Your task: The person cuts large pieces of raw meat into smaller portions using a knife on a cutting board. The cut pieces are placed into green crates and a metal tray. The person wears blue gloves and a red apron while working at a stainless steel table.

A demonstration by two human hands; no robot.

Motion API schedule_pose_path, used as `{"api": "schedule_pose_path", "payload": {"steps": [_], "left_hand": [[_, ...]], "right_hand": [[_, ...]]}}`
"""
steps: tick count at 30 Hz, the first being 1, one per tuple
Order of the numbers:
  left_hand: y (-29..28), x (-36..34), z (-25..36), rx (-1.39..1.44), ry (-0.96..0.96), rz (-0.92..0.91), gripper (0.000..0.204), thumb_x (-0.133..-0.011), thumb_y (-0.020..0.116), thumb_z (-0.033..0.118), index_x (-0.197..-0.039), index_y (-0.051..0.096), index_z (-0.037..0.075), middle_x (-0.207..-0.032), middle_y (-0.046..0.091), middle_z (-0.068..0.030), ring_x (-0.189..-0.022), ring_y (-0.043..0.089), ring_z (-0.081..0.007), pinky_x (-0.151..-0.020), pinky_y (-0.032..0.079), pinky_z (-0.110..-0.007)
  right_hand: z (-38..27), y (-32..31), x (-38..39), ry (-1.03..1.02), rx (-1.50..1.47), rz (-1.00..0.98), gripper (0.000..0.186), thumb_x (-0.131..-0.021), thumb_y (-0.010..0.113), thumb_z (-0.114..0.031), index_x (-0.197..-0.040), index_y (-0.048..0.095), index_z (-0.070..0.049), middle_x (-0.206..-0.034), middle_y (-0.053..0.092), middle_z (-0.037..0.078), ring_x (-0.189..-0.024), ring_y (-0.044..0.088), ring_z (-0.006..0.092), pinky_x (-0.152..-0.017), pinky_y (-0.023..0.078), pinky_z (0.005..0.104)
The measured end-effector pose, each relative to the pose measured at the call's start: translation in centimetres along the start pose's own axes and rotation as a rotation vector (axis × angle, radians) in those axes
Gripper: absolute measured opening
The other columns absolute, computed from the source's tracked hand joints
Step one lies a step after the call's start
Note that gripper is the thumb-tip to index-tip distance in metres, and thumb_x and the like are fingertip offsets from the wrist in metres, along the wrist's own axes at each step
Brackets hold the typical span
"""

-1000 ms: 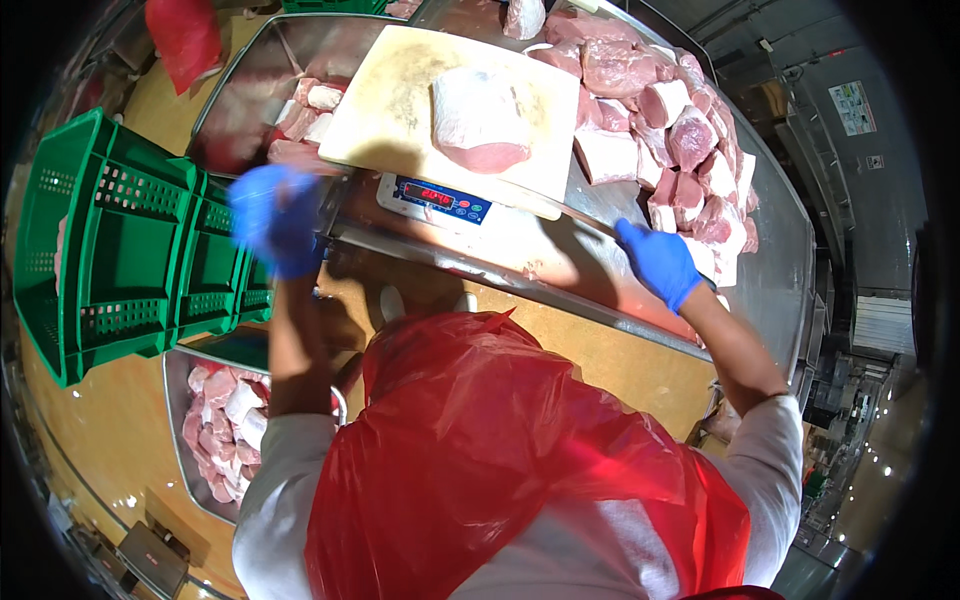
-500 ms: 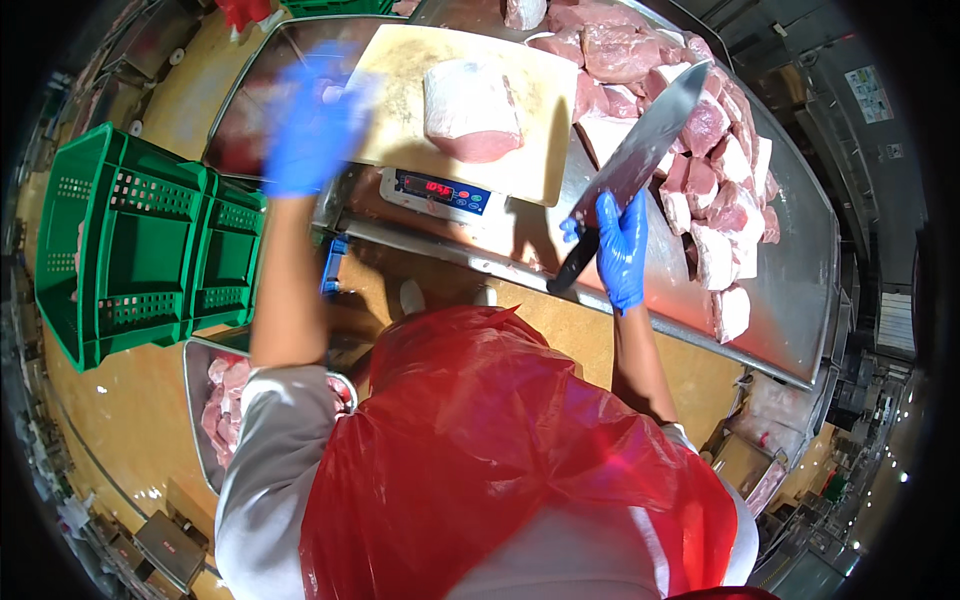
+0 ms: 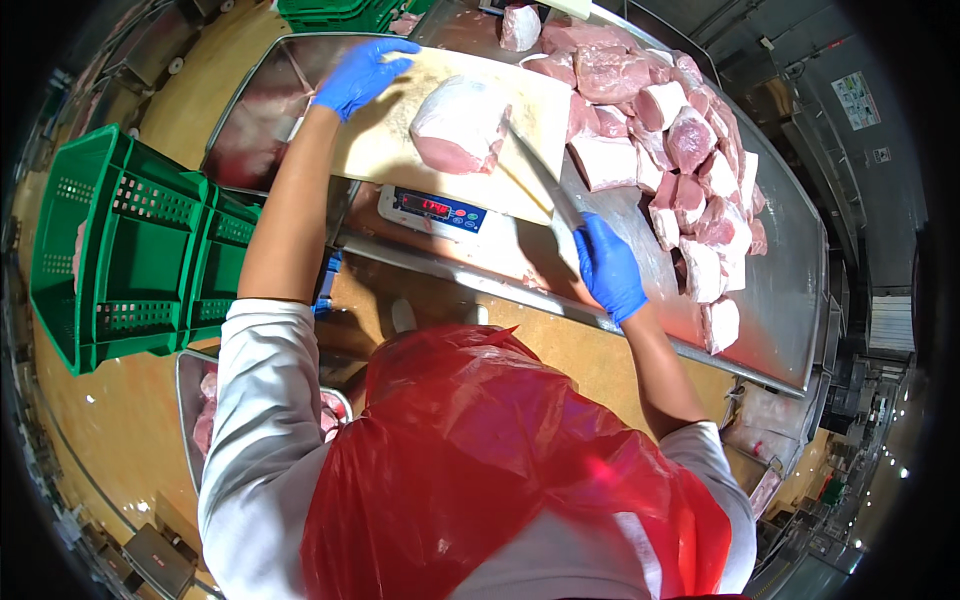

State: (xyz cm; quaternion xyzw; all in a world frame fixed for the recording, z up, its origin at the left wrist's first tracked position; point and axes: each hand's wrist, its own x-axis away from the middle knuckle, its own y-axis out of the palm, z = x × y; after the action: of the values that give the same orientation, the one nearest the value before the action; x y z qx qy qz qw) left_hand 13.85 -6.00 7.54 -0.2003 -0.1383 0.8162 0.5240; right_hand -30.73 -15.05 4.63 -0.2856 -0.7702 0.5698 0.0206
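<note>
A block of pale pink meat with a white fat layer (image 3: 455,120) rests on a cream cutting board (image 3: 370,150). The board lies over a digital scale (image 3: 430,207) with a lit red display. My right hand (image 3: 610,268), in a blue glove, is closed round the handle of a long knife (image 3: 550,182). The knife's tip is at the right side of the meat; whether it touches cannot be made out. Above the board's far left corner, my gloved left hand (image 3: 365,78) stretches its fingers toward the meat, holding nothing and apart from it.
Many meat chunks (image 3: 690,140) are piled on the steel table (image 3: 770,300) at the right. Green perforated crates (image 3: 140,250) stand at the left. Below them is a metal tub (image 3: 190,400) with meat pieces. More green crates (image 3: 340,12) show at the far edge.
The knife has swung left and its tip has come down from the pile to the meat's side. My left hand has moved farther away and rightward. The meat sits slightly turned.
</note>
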Motion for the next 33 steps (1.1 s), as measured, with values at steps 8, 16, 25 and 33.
{"api": "schedule_pose_path", "payload": {"steps": [8,16,25,33], "left_hand": [[8.3,-3.6,7.1,-0.714,0.31,-0.388,0.032,-0.078,0.07,0.012,-0.11,0.073,0.01,-0.114,0.068,-0.0175,-0.105,0.066,-0.0335,-0.093,0.053,-0.039],[11.9,-5.7,4.8,-1.109,0.033,-0.682,0.035,-0.067,0.077,0.013,-0.102,0.078,0.016,-0.106,0.072,-0.0142,-0.098,0.069,-0.0326,-0.089,0.054,-0.04],[8.9,0.0,2.9,-0.511,0.377,-0.104,0.028,-0.077,0.071,0.005,-0.105,0.073,0.006,-0.105,0.068,-0.0161,-0.097,0.067,-0.0345,-0.091,0.052,-0.04],[17.0,13.2,3.5,-0.753,0.404,0.432,0.025,-0.084,0.062,0.013,-0.108,0.064,0.008,-0.104,0.061,-0.0085,-0.091,0.062,-0.023,-0.073,0.053,-0.036]], "right_hand": [[-6.5,5.5,-13.7,-0.322,0.12,-0.159,0.026,-0.095,0.052,-0.02,-0.12,0.05,-0.01,-0.09,0.066,0.02,-0.074,0.068,0.0407,-0.064,0.054,0.0522],[-4.2,4.3,-13.5,-0.305,0.204,-0.391,0.03,-0.096,0.054,-0.019,-0.123,0.047,-0.009,-0.091,0.069,0.024,-0.077,0.068,0.0429,-0.067,0.054,0.0525],[6.6,-7.2,-6.2,-0.244,0.503,-0.588,0.021,-0.097,0.053,-0.018,-0.116,0.051,-0.01,-0.084,0.067,0.021,-0.075,0.068,0.0414,-0.064,0.053,0.0513],[4.8,-3.7,-1.6,-0.039,-0.005,-0.027,0.017,-0.096,0.063,-0.01,-0.106,0.055,0.0,-0.09,0.069,0.024,-0.082,0.066,0.045,-0.067,0.052,0.047]]}}
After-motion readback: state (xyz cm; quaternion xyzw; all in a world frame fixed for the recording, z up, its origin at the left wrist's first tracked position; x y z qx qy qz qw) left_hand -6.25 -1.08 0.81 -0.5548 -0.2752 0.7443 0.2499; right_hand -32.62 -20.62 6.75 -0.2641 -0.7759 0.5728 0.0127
